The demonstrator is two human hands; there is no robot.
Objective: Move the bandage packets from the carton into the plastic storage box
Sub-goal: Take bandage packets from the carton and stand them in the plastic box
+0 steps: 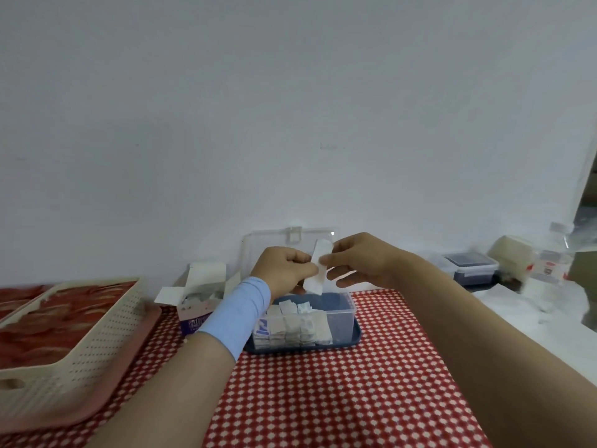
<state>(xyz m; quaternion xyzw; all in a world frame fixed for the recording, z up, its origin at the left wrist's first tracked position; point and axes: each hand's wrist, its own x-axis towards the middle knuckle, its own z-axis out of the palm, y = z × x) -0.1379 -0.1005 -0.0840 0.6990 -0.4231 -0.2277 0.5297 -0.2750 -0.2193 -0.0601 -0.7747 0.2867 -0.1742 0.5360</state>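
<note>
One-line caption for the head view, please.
Left hand and right hand hold a bandage packet above the plastic storage box; carton beside it.

The person's left arm (pixel 168 383) wears a light blue sleeve (pixel 240 313), a short, smooth tube of plain cloth with no print or seam that can be made out. It covers the wrist and the nearest part of the forearm and ends at the base of the left hand (pixel 284 270). Its near edge runs straight across. Behind it the arm is bare. The right arm (pixel 468 324) and right hand (pixel 361 263) are bare.
</note>
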